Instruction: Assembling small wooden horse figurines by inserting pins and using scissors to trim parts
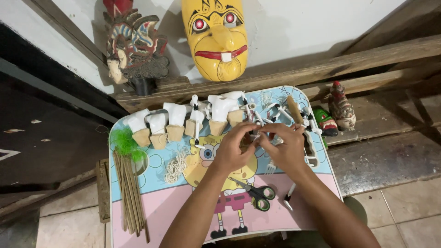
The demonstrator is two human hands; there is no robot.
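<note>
Forearms entering from bottom edge, meeting over small cartoon-printed table (138, 216). Left hand (232, 149) and right hand (285, 149) curled fingertip to fingertip, pinching tiny white piece (255, 136) at table centre; mostly hidden, hard to identify. Bamboo sticks (131, 197) far left, green-handled scissors (257, 195) below hands, yellow mask (216, 36) behind.

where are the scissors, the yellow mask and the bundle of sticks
scissors (258, 195), head view, on the green handles
yellow mask (216, 39), head view, on the nose
sticks (130, 193), head view, mid-bundle
</note>
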